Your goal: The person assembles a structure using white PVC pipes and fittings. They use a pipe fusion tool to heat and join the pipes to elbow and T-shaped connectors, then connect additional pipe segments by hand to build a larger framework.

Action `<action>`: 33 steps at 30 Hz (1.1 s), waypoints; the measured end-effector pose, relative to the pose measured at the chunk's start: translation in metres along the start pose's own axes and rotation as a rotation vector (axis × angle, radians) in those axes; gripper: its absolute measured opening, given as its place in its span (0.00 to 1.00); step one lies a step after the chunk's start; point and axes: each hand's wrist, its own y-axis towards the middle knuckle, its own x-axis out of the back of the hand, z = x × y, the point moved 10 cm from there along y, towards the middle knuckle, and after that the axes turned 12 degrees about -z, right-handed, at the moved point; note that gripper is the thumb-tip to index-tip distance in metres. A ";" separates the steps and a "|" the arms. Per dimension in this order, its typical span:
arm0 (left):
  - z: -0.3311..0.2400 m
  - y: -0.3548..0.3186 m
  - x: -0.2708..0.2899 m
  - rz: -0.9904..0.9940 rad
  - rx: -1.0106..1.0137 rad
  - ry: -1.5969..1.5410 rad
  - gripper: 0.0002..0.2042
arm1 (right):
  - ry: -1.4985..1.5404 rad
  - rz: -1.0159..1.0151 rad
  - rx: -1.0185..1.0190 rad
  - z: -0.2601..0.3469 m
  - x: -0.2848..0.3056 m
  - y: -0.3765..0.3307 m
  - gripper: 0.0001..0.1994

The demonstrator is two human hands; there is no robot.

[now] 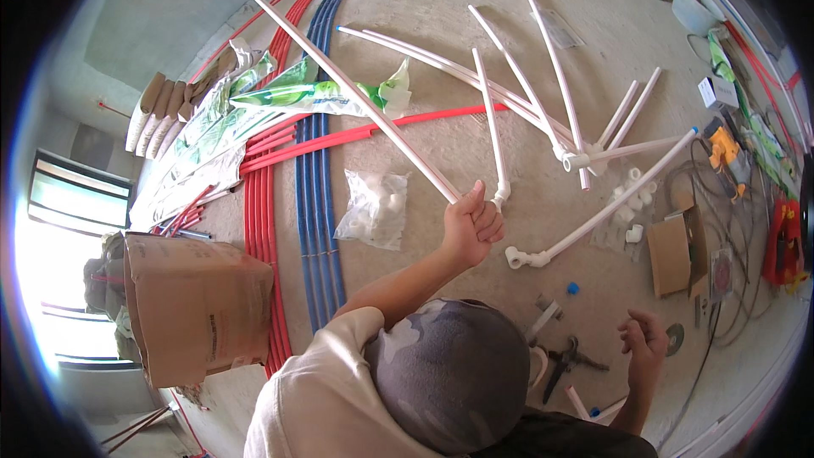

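My left hand [473, 227] is closed around the near end of a long white plastic pipe [398, 137], which slants up toward the far left. My right hand [643, 339] is held low on the right, its fingers loosely bent and apart, with nothing in it. Nearest to it lie a dark round disc [675, 339] and a black hand tool [572, 365]. A white pipe with elbow fittings on its end [593, 222] lies just right of my left hand. Beyond it, several more white pipes [509, 59] lie crossed on the floor, some with fittings attached.
Red pipes [261, 288] and blue pipes [318, 229] run along the floor on the left, beside a large cardboard box [199, 305]. A clear bag of fittings [373, 208] lies near them. At right are a small open box [670, 254], a yellow power tool [727, 153] and loose cables.
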 end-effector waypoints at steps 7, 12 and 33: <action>0.044 0.028 0.001 0.159 0.365 -0.394 0.30 | 0.015 0.055 -0.140 -0.032 -0.004 -0.004 0.13; 0.059 0.014 -0.005 0.323 0.363 -0.202 0.25 | -0.025 0.115 -0.113 -0.031 -0.025 -0.004 0.13; 0.096 -0.092 -0.032 0.647 0.543 1.307 0.38 | 0.025 0.433 -0.093 0.007 -0.147 -0.012 0.16</action>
